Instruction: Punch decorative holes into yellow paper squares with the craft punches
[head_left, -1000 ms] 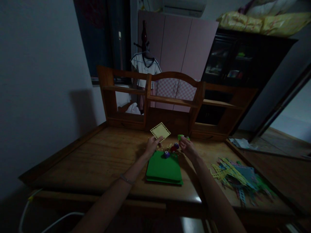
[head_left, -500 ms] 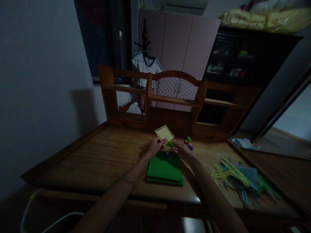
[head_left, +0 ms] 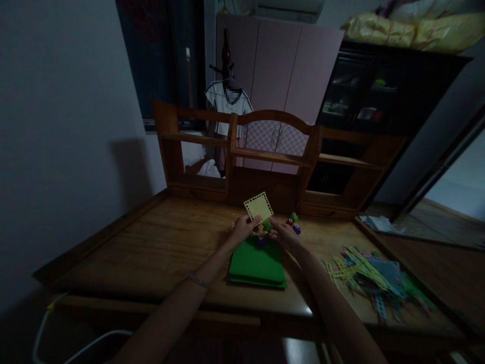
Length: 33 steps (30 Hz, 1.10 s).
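A square yellow sheet (head_left: 259,208) with small dark cut-outs along its edges is pinched at its lower left by my left hand (head_left: 244,228). Under its lower right corner is a small green object (head_left: 267,225), with my right hand (head_left: 283,234) beside it, fingers closed near the sheet's corner; what they grip is too small to make out. Below both hands lies a stack of green sheets (head_left: 257,263), with a small purple object (head_left: 261,241) at its top edge. Pale bits (head_left: 260,232) are scattered between the hands.
Small red (head_left: 290,222), green (head_left: 294,217) and purple (head_left: 296,229) objects sit just beyond my right hand. A pile of cut coloured paper strips (head_left: 373,278) lies at the table's right. A wooden shelf unit (head_left: 269,155) stands along the back edge.
The yellow sheet has turned and moved slightly up and to the right, still in my left hand. My right hand has shifted only a little.
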{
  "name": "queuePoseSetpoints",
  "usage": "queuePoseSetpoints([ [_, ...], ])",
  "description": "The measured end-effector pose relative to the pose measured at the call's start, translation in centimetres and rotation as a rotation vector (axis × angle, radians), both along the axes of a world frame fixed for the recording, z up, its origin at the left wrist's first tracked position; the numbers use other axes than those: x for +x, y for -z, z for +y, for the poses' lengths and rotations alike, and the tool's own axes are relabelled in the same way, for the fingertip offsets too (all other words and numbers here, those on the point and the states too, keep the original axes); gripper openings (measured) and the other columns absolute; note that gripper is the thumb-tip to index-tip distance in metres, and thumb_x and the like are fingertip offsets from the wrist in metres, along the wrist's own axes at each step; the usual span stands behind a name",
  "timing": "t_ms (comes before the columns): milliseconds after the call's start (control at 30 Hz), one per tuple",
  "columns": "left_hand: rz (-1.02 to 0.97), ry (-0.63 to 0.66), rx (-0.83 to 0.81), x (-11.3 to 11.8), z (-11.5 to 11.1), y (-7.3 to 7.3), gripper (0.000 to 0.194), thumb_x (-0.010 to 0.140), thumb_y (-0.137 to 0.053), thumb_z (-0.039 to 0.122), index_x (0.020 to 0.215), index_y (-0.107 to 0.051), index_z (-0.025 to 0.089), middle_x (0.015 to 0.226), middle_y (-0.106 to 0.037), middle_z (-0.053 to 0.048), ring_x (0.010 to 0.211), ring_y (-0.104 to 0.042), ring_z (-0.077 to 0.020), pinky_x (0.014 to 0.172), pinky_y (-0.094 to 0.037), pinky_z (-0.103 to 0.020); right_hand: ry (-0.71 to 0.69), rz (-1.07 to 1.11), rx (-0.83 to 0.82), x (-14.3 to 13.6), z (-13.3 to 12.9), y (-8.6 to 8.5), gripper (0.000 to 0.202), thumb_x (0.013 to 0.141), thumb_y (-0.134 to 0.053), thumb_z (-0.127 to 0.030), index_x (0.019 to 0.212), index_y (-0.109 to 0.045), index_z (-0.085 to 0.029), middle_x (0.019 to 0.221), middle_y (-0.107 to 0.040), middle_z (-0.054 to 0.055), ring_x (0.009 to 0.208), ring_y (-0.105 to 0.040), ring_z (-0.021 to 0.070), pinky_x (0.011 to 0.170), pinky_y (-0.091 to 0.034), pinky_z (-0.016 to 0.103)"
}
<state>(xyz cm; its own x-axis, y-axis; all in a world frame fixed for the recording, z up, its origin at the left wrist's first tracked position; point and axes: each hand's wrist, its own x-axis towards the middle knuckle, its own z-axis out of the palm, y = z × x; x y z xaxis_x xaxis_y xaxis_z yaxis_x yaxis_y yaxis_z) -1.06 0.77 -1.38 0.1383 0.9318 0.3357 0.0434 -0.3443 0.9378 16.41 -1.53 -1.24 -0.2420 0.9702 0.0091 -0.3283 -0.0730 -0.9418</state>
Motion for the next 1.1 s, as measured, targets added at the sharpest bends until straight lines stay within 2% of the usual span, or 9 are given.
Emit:
queuePoseSetpoints([
  [167,0.037,-0.051,0.009,0.11,-0.18,-0.12,0.035,0.072,-0.064,0.045,0.083,-0.070,0.012,0.081,-0.071,-0.009,0.076,-0.065,-0.0222,0.065,-0.049,-0.026,0.014,0.021,-0.007,0.22,0.19,0.26,0.029,0.072,-0.074,-0.038,0.084,-0.065,-0.013,0.071,-0.062,0.004,0.057,-0.056,0.0094,0.056,-0.047,0.019],
  [333,0.121,-0.051,0.058,0.03,-0.19,-0.16,0.037,0.075,-0.060,0.045,0.087,-0.070,0.011,0.084,-0.071,-0.009,0.079,-0.065,-0.0212,0.071,-0.050,-0.027,0.014,0.006,-0.024,0.21,0.19,0.10,0.032,0.070,-0.076,-0.039,0.082,-0.065,-0.012,0.071,-0.062,0.004,0.055,-0.055,0.0090,0.054,-0.046,0.018],
  [600,0.161,-0.064,0.064,-0.01,-0.08,-0.04,0.039,0.078,-0.058,0.046,0.089,-0.070,0.011,0.082,-0.071,-0.008,0.076,-0.065,-0.0198,0.069,-0.049,-0.026,0.009,0.003,0.007,0.23,-0.04,-0.06,0.032,0.073,-0.073,-0.042,0.083,-0.066,-0.013,0.075,-0.063,0.005,0.057,-0.055,0.0097,0.055,-0.045,0.019],
  [867,0.161,0.011,0.092,0.03,0.47,0.72,0.044,0.080,-0.054,0.049,0.095,-0.069,0.010,0.091,-0.071,-0.010,0.078,-0.066,-0.0198,0.071,-0.050,-0.027,0.022,0.023,-0.012,0.09,0.23,0.03,0.032,0.071,-0.074,-0.042,0.080,-0.063,-0.013,0.068,-0.059,0.003,0.053,-0.052,0.0092,0.051,-0.044,0.019],
  [1100,0.094,0.073,0.062,0.22,0.40,0.48,0.043,0.079,-0.056,0.047,0.096,-0.068,0.010,0.097,-0.070,-0.010,0.085,-0.066,-0.0214,0.073,-0.050,-0.027,0.010,0.051,0.009,-0.01,0.13,0.09,0.029,0.073,-0.073,-0.040,0.080,-0.062,-0.013,0.065,-0.056,0.002,0.052,-0.050,0.0085,0.049,-0.043,0.018],
])
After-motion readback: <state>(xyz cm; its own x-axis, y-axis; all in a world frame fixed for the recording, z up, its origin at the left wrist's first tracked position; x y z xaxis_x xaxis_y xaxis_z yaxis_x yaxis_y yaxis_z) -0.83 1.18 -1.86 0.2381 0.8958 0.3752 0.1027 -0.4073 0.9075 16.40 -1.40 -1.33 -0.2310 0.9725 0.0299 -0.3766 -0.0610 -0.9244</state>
